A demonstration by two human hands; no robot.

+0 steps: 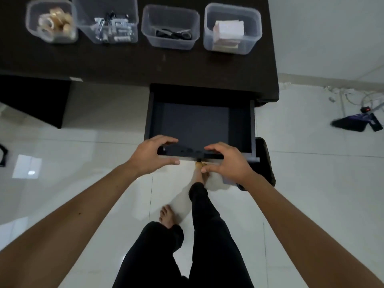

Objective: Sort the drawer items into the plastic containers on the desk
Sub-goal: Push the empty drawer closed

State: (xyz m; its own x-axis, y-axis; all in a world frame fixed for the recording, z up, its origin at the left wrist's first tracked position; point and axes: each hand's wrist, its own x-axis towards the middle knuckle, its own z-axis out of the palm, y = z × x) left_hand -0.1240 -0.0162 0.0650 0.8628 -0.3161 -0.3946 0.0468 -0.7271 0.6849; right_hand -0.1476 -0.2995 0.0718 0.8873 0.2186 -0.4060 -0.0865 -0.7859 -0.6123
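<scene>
- White tiled floor (311, 183) fills the lower frame, glossy with pale reflections
- At 3 o'clock, a black bag (351, 123) lies on the floor, with a power strip (366, 110) and white cables (340, 94) just beyond it
- At 9 o'clock, a white sheet of paper (27, 166) lies flat on the tiles
- At 6 o'clock, black trousers (207, 235) and bare feet (167, 217)

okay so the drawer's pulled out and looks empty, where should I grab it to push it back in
Take the drawer by its front panel, the edge nearest you, from above and in front. The left hand and right hand already curl over that edge on either side of the middle, a balanced grip for a straight push toward the desk.
</scene>
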